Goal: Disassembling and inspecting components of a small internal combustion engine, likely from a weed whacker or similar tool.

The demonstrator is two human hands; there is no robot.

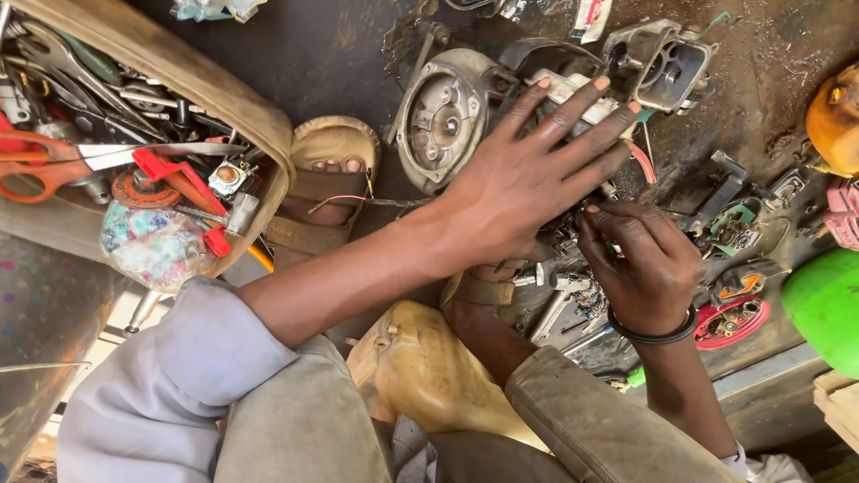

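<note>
Engine housing (pixel 447 116) lies under left hand (pixel 528 179) fingers (pixel 573 107).

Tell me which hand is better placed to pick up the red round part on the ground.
Probably the right. The right hand is curled close to the red round part, which lies beside its wrist. The left hand lies spread flat on the engine casing, farther away.
</note>
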